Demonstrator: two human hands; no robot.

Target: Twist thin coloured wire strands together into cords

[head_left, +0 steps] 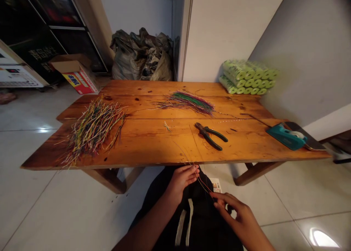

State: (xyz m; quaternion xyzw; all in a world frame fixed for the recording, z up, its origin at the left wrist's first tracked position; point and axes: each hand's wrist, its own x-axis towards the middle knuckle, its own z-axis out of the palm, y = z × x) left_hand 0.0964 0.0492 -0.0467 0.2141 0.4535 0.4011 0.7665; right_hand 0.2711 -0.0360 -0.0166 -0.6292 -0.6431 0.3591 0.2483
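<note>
Thin wires (202, 185) run between my two hands, just off the table's front edge and over my lap. My left hand (184, 179) pinches them near their upper part, and their loose ends reach up over the wood. Lower and to the right, my right hand (233, 207) grips their other end between thumb and fingertips. Dark-handled pliers (210, 134) lie on the wooden table (148, 148), jaws towards the back left. A large pile of coloured wires (94, 128) is at the table's left. A bundle of green and purple wires (189, 102) lies farther back.
A teal tape dispenser (287, 136) sits at the table's right end. Green-wrapped rolls (248, 77) are stacked at the back right. A few short wire bits (166, 126) lie mid-table. Behind the table are grey bags (141, 57) and an open carton (78, 75).
</note>
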